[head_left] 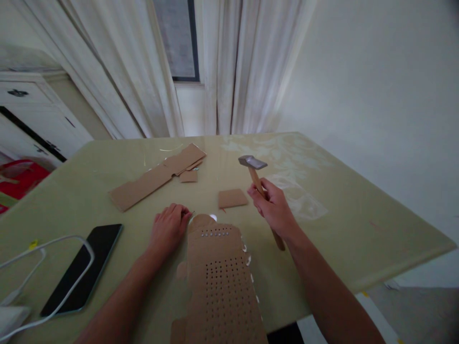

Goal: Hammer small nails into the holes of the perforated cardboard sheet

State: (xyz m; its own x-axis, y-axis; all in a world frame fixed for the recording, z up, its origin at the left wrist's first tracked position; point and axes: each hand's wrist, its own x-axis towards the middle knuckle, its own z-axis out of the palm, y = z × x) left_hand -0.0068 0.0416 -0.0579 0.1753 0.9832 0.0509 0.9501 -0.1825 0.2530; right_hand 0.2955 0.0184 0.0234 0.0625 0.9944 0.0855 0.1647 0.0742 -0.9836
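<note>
My right hand grips a wooden-handled hammer, its grey metal head raised above the table. My left hand rests on the table with its fingertips pinched on a small thin nail at the top left corner of a brown cardboard piece. That cardboard is punched with many rows of small holes and lies in front of me, reaching the near table edge. A small square of cardboard lies just beyond it, left of the hammer hand.
A long cardboard strip with small scraps lies further back on the pale green table. A dark phone and a white cable lie at the left. White curtains, a white cabinet and a red object stand beyond.
</note>
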